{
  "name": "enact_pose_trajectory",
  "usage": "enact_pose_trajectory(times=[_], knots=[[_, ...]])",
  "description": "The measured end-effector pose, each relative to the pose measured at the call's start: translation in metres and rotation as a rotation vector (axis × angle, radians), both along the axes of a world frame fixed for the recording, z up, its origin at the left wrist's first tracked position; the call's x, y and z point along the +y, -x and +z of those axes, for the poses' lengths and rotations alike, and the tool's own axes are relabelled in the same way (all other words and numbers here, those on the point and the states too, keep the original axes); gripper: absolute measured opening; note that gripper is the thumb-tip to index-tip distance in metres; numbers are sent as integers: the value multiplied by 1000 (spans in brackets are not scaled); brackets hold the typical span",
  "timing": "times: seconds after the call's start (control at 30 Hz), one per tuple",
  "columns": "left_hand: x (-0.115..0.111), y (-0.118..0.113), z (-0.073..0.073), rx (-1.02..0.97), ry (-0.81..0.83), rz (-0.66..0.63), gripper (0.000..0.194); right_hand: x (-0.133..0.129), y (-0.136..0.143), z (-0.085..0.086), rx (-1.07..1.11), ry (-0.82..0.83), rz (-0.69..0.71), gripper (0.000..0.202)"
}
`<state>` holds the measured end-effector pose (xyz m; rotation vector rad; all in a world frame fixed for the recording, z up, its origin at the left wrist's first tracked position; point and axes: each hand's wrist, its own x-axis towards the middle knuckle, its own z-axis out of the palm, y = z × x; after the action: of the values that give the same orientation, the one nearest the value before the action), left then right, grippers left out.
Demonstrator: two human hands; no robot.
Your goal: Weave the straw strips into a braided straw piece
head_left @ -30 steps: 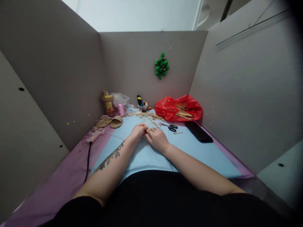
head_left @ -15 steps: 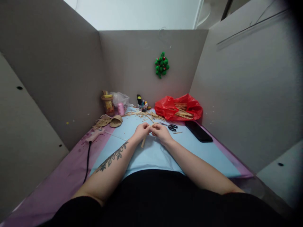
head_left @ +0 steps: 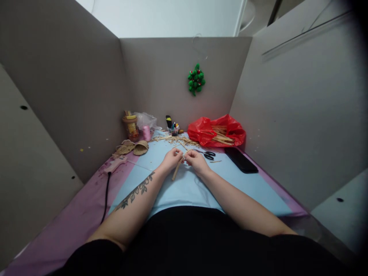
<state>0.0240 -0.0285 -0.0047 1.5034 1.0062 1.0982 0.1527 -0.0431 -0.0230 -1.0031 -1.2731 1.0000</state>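
Over the blue sheet, my left hand (head_left: 172, 158) and my right hand (head_left: 196, 160) work close together with fingertips pinched. Between them is a pale, flat straw strip (head_left: 176, 172); its lower end hangs down toward me. Another thin end sticks up beyond the fingers. My right hand is closed on the strip's upper part, and my left fingers are pinched beside it. The exact grip is partly hidden by the fingers. Just right of my right hand lie black-handled scissors (head_left: 209, 155), and straw scraps (head_left: 184, 141) are scattered behind both hands.
A red plastic bag (head_left: 198, 131) of straw sits at the back right, with a black phone (head_left: 240, 160) before it. On the left are a corded glue gun (head_left: 115, 165), woven pieces (head_left: 140, 147), a pink thread spool (head_left: 146, 133) and a jar (head_left: 132, 128). Grey panels enclose the table.
My fingertips have drawn slightly apart, showing more of the straw strip between them. Its hanging end has turned a little and looks narrower. The things on the table stay put.
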Motion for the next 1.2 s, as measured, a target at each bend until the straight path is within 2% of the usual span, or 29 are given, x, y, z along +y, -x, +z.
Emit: enact_pose_trajectory(times=[0.13, 0.37, 0.6, 0.73, 0.8, 0.93, 1.07, 1.2], knots=[[-1, 5, 7, 101, -3, 46, 16, 4, -5, -3, -62, -20, -38, 20], [-6, 13, 13, 159, 3, -96, 20, 8, -9, -5, -121, -87, -78, 18], [-4, 13, 14, 122, -11, -84, 19, 9, -10, -5, -255, -166, -142, 14], [-2, 15, 14, 158, -78, -24, 15, 8, -10, -4, -358, -209, -231, 13], [-3, 15, 13, 174, -78, -38, 16, 7, -9, -4, -393, -207, -295, 12], [-6, 8, 6, 211, -112, -48, 19, 7, -4, -3, -272, -91, -327, 10], [-8, 0, -6, 357, -322, 25, 19, 6, 0, -3, -57, 93, -246, 11], [-12, -3, -9, 491, -490, 47, 18, 5, 0, -3, 43, 131, -225, 14]])
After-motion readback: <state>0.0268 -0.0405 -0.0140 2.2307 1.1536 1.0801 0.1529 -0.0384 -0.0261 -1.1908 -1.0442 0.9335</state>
